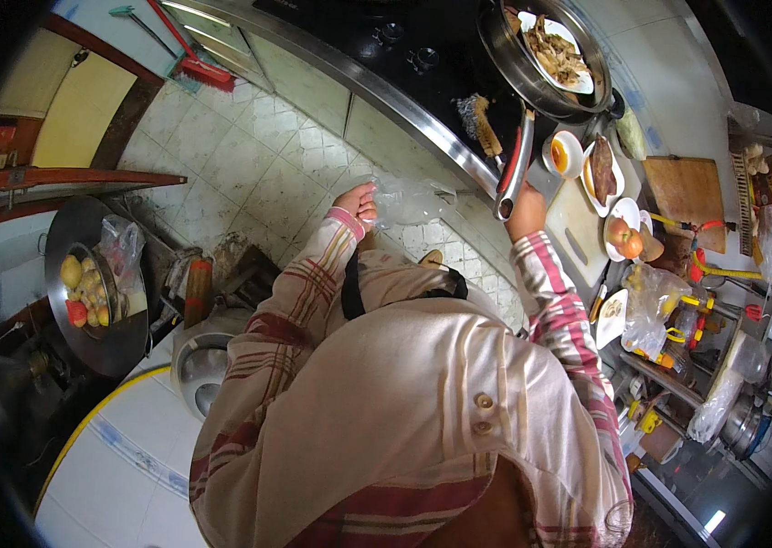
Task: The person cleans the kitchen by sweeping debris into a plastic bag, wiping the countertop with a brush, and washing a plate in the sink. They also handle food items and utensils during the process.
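My left hand (356, 203) is closed on the edge of a clear plastic bag (413, 200), which hangs over the floor beside the counter. At the counter's edge is my right hand (526, 212), just behind the end of a red and steel pan handle (517, 164); the fingers are partly hidden, and whether they grip anything cannot be told. The steel pan (495, 55) sits on the black stove and holds a white dish of brownish food (556, 51). A brush (485, 130) lies left of the handle. A small bowl of orange-brown liquid (559, 156) stands right of it.
Along the counter are a white cutting board (574, 236), a dish of dark meat (603, 175), a bowl of reddish fruit (624, 236) and a wooden board (684, 198). A wok (71, 349) with a bowl of potatoes and fruit stands at left. A red broom (204, 72) stands on the floor.
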